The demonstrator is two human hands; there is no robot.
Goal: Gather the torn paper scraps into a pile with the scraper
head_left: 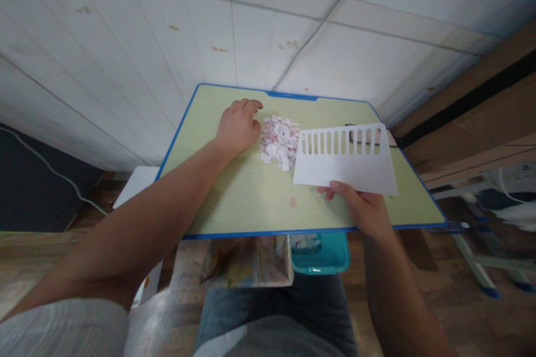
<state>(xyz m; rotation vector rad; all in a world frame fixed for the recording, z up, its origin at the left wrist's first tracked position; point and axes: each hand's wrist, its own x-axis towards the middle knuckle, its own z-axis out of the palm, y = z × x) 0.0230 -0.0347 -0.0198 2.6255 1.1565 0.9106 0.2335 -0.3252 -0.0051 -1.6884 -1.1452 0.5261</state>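
A loose pile of small white and pinkish paper scraps lies on the pale yellow-green tabletop. Just left of the pile, my left hand curves its fingers towards the scraps, apart from each other at the thumb, with nothing seen in them. My right hand grips the near edge of a white slotted panel, thumb on top and fingers underneath. The panel has a row of long rounded slots along its far side. Its left edge reaches the right side of the pile.
Behind the panel lies a flat dark-edged object, partly covered. Under the table's front edge are a teal plastic bin with something inside and a patterned box or bag. A white plank wall backs the table, and brown cardboard stands at right.
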